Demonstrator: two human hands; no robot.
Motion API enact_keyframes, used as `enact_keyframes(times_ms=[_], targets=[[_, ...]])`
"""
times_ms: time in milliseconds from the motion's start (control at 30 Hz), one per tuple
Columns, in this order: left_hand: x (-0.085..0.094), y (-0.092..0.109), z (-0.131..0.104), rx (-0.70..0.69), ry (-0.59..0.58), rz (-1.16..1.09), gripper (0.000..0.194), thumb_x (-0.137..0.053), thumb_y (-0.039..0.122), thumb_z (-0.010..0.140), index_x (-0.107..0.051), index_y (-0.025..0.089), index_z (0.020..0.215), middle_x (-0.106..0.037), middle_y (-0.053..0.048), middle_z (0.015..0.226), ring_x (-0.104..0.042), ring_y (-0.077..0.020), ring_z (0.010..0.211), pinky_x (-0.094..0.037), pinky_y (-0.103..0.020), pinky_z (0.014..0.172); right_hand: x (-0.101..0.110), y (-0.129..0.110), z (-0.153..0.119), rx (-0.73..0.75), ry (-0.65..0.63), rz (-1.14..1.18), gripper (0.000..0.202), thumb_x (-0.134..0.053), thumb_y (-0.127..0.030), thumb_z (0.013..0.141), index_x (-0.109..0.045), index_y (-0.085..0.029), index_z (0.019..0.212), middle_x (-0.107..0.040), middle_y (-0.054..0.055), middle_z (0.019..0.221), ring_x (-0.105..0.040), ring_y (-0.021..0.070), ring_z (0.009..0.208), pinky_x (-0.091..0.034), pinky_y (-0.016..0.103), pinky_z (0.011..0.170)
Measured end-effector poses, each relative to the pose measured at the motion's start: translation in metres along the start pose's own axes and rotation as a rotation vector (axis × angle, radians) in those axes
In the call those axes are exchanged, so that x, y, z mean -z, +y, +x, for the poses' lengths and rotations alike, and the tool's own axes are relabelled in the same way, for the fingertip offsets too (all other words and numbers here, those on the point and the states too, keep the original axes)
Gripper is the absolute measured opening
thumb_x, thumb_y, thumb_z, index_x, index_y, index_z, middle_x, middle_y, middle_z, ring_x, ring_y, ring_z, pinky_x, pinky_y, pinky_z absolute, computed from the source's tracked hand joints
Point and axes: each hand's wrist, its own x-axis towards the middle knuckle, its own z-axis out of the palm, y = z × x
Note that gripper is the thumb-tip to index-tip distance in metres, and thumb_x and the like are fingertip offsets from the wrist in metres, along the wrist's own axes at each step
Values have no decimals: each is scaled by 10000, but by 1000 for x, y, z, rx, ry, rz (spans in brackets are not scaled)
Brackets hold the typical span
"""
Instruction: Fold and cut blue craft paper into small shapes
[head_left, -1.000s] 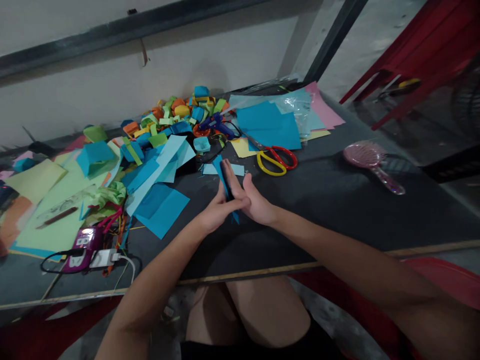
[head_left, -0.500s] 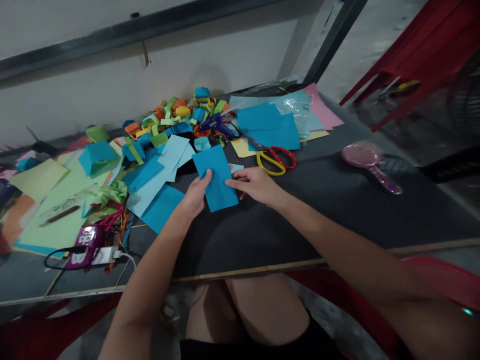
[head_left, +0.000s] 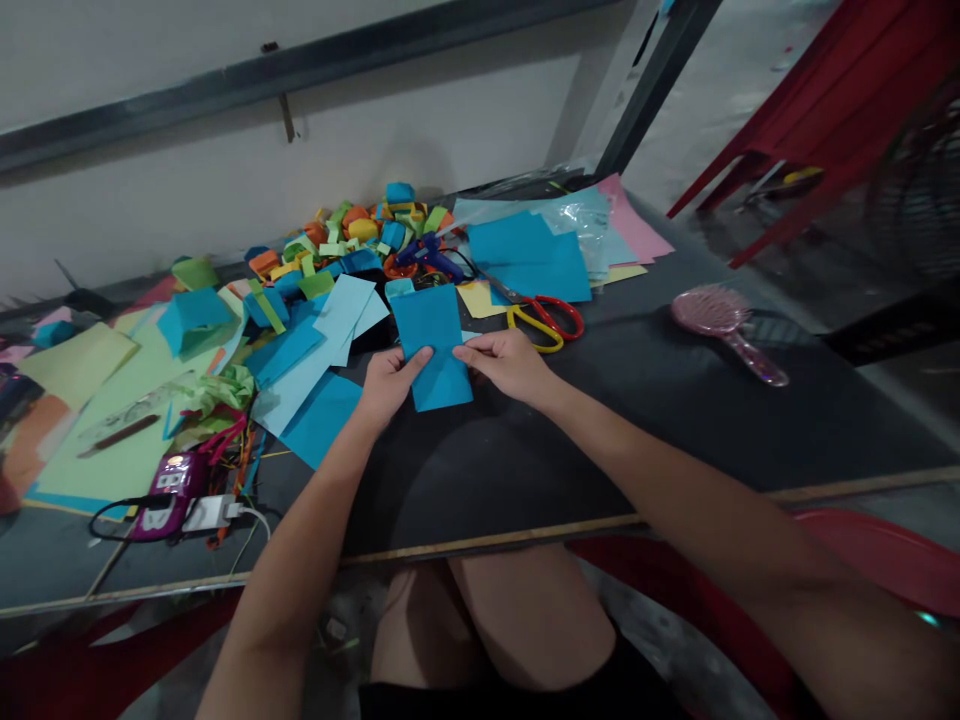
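Held up over the dark table is a blue sheet of paper (head_left: 433, 335), upright and slightly tilted. My left hand (head_left: 390, 383) grips its left edge, thumb on the front and the other fingers behind. At the right edge, my right hand (head_left: 506, 362) pinches the same sheet between thumb and fingers. A pale blue bit of paper shows behind the right fingers. Just beyond that hand lie scissors (head_left: 541, 322) with one red and one yellow handle. Light blue paper strips (head_left: 330, 345) and a darker blue sheet (head_left: 324, 415) lie left of my left hand.
Folded coloured paper pieces (head_left: 352, 240) are heaped by the wall, beside a blue glue gun (head_left: 431, 255). Blue sheets (head_left: 529, 255) lie at the back. A pink hairbrush (head_left: 724, 325) rests on the right. A purple device (head_left: 174, 495) with cables sits near the left front edge.
The blue sheet has turned a little more upright between my hands. My left thumb has shifted slightly right and down on it. The camera view has shifted slightly.
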Motion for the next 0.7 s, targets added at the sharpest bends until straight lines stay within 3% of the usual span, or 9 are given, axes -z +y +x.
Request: enact_keyframes(times_ms=[133, 300, 500, 633, 700], targets=[[1, 4, 0, -3, -18, -16, 428, -722, 579, 681, -644, 163, 616, -652, -8, 609, -562, -125, 560, -467, -272, 561, 1, 2, 1, -12, 16, 41, 338, -721, -534, 725, -728, -197, 699, -627, -1, 558, -585, 156, 514, -508, 287, 508], [7, 10, -2, 30, -114, -22, 407, -712, 577, 708, -660, 183, 619, -659, -20, 622, -617, -159, 635, -513, -309, 637, 0, 6, 3, -61, 52, 200, 418, -784, -472, 669, -729, -194, 977, -694, 8, 660, -592, 158, 504, -509, 291, 458], [12, 16, -3, 67, -149, -6, 345, -732, 533, 708, -678, 193, 680, -683, -43, 676, -657, -219, 736, -523, -357, 695, -3, 6, 4, -98, 27, 270, 323, -801, -440, 630, -738, -199, 836, -666, -6, 594, -594, 168, 494, -520, 301, 455], [11, 14, -1, -1, -160, -120, 332, -766, 452, 684, -706, 215, 907, -720, -38, 844, -661, -208, 802, -512, -334, 739, -3, 5, 3, -78, -21, 334, 337, -779, -415, 649, -753, -204, 911, -687, -4, 638, -617, 154, 532, -541, 297, 505], [12, 14, -1, 15, -160, -181, 267, -758, 412, 684, -707, 227, 870, -704, -16, 799, -638, -173, 716, -496, -303, 687, -2, 5, 2, -60, -38, 359, 301, -750, -383, 672, -762, -215, 921, -672, -16, 619, -601, 135, 514, -537, 286, 510]])
